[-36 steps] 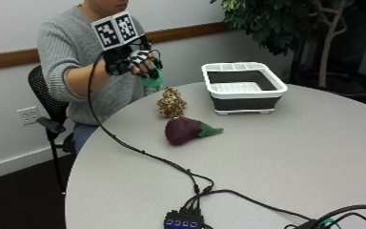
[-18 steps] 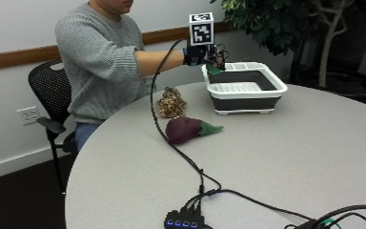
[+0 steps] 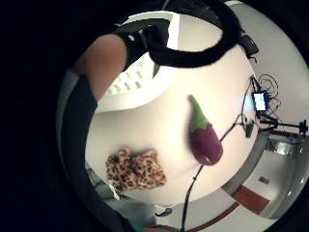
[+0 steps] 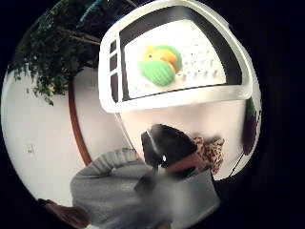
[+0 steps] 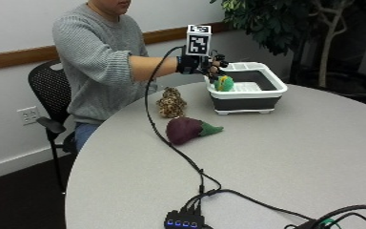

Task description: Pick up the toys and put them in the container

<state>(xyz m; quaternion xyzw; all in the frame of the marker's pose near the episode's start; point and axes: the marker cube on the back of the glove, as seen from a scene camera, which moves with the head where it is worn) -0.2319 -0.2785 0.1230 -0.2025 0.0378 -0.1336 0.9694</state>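
In the outside view my gloved right hand (image 5: 203,64) hovers over the near-left rim of the white and black container (image 5: 259,93). Its fingers hang relaxed and hold nothing. A green and yellow plush toy (image 5: 224,84) lies inside the container, just below the hand; the thumb side palm view shows this toy (image 4: 159,64) resting on the container's floor. A purple eggplant toy (image 5: 186,130) with a green stem lies on the table in front of the container. A leopard-print plush toy (image 5: 170,101) sits nearer the person. The little finger side palm view shows the eggplant (image 3: 205,140) and the leopard toy (image 3: 135,169).
A black cable (image 5: 177,152) runs from the glove across the round grey table (image 5: 310,157) to a hub (image 5: 186,222) at the front edge. A potted plant (image 5: 278,24) stands behind the container. A black chair (image 5: 50,90) holds the person.
My hand carried the green toy from near the person's chest across to the container. The toy has left the hand and now lies inside the container.
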